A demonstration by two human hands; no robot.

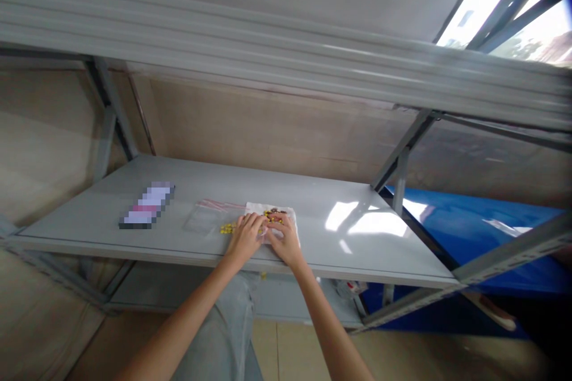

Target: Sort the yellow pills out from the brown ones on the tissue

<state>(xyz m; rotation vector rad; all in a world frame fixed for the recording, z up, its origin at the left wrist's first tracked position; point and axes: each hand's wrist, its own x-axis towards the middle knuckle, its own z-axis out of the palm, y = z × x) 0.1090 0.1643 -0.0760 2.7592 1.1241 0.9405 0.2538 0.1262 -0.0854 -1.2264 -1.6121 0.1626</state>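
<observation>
Both my hands rest on the grey shelf board [357, 250] near its front edge. My left hand [245, 237] and my right hand [285, 239] sit side by side on a white cloth or paper [292, 214] strewn with small yellow and dark pieces [272, 215]. More yellow pieces [227, 228] lie just left of my left hand. The fingertips of both hands meet over a small clear bag [267, 232]; whether they pinch it is too small to tell. An empty clear zip bag with a red strip [206, 214] lies to the left.
A flat pink-and-white pack [147, 205] lies further left on the shelf. A grey shelf beam [286, 47] runs overhead. Diagonal steel braces [402, 152] stand at the right, beside a blue surface [473, 226]. A lower shelf [277, 297] sits below.
</observation>
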